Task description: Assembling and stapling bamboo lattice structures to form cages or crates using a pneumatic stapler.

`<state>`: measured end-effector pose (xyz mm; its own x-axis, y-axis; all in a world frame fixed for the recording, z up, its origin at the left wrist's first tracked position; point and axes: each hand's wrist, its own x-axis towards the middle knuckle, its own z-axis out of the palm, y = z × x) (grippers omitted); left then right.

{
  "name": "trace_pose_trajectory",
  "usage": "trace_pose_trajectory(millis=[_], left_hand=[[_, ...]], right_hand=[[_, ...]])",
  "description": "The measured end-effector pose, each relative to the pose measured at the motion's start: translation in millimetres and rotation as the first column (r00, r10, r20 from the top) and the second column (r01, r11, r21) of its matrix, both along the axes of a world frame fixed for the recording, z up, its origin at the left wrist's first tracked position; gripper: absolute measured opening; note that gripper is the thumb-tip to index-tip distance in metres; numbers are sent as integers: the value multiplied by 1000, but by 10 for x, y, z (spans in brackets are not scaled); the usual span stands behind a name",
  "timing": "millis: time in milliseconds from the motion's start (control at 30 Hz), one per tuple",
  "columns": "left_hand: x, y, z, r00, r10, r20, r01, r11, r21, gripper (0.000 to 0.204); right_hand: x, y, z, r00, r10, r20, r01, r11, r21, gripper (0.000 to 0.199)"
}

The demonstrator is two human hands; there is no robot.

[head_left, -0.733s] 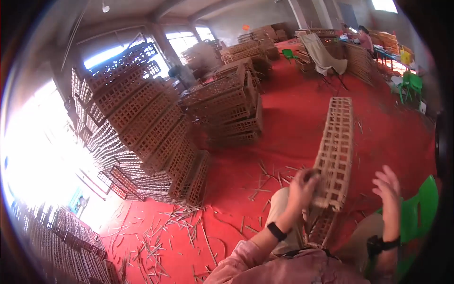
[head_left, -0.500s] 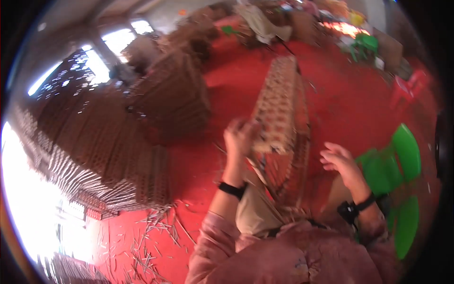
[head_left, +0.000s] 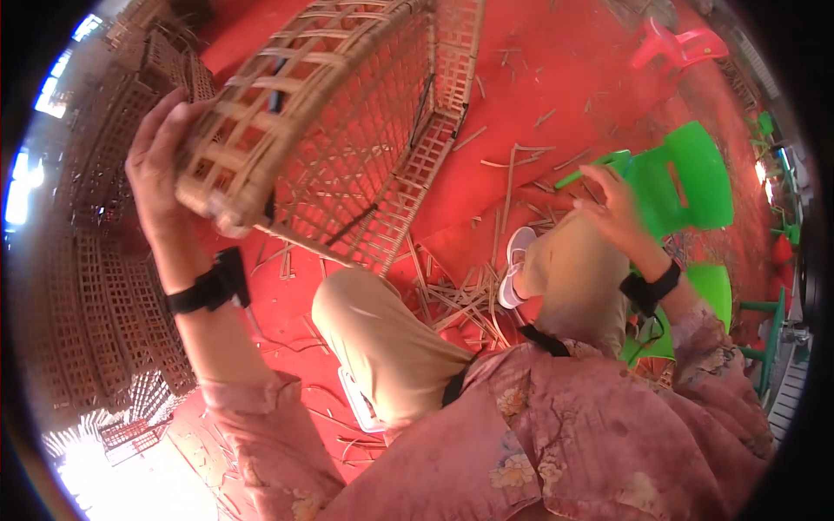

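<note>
My left hand (head_left: 161,187) grips the near corner of a tall woven bamboo lattice crate (head_left: 330,113), which is tipped toward me and fills the upper middle of the view. My right hand (head_left: 612,213) hovers with fingers spread above my right knee, holding nothing, just in front of a green plastic chair (head_left: 682,178). Both wrists carry black bands. My legs in tan trousers and a white shoe (head_left: 514,265) show below the crate.
Loose bamboo strips (head_left: 460,295) litter the red floor around my feet. Stacks of similar lattice crates (head_left: 95,286) stand at the left. A red plastic chair (head_left: 678,43) lies at the top right, and more green furniture (head_left: 764,313) stands at the right edge.
The view has dropped from the hall to my lap. The crate has tipped toward me and looms much closer, my left hand still on it. My right hand has lowered toward my knee.
</note>
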<state>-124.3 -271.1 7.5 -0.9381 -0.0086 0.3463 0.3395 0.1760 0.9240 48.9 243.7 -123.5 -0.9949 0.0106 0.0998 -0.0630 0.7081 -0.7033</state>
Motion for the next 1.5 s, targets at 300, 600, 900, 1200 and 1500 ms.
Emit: trace_pose_trajectory(millis=[300,600,900,1200,1500], left_hand=[[-910,-1691,-358,960,153,235,30,777,-628,41],[-1216,-263,-261,797,502,335,-174,722,-669,38],[-621,-732,-454,804,561,197,-201,569,-797,29],[405,-1594,-565,826,538,169,-241,608,-757,22],[660,-1556,-703,895,429,119,-71,400,-914,29]], right_hand=[[-207,336,-617,937,290,196,-342,877,337,46],[-791,188,-848,897,276,344,-317,946,70,29],[-849,-68,-764,871,273,409,-306,952,17,20],[-48,633,-1607,946,15,323,-57,991,120,22],[-2405,296,-356,971,-116,208,217,794,-568,63]])
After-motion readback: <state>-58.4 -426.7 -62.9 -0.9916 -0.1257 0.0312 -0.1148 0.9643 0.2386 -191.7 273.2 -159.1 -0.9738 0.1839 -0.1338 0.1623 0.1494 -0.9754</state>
